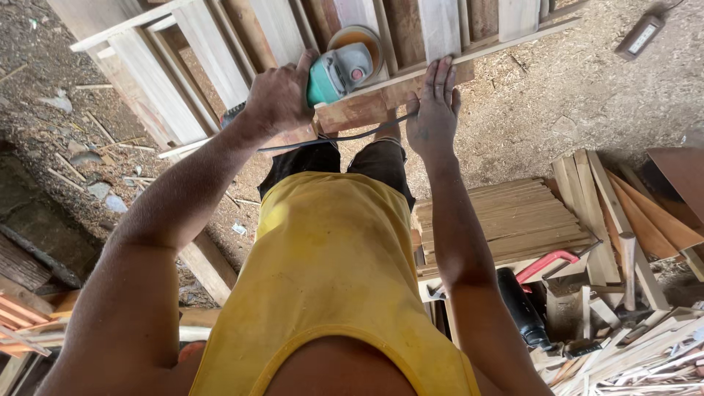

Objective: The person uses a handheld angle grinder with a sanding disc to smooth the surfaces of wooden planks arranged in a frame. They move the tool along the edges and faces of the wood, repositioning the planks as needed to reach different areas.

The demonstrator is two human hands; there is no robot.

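Head view looks straight down the person's yellow sleeveless shirt (330, 279) to a teal and grey angle grinder with a round tan sanding disc (343, 67), which sits at the far middle of the scene on a slatted frame of pale wooden boards (213, 51). The left hand (277, 95) is wrapped tightly around the grinder's body from the left, fingers curled fully closed on it, with the disc lying against the near edge of the frame. A thin black power cord (330, 139) runs from the tool below the reddish-brown edge rail (367, 106), passing just under the right hand (434, 110). That hand is open, fingers straight and together, pressed flat against the rail just right of the grinder; it grips nothing. Beyond the frame, the ground is covered in sawdust (557, 95). On the right, near the person's forearm, lies a stack of thin wooden slats (513, 220), with a red-handled hand saw (546, 262) and a black bottle (522, 308) just beside it. Loose offcuts (645, 352) are scattered at the near right.
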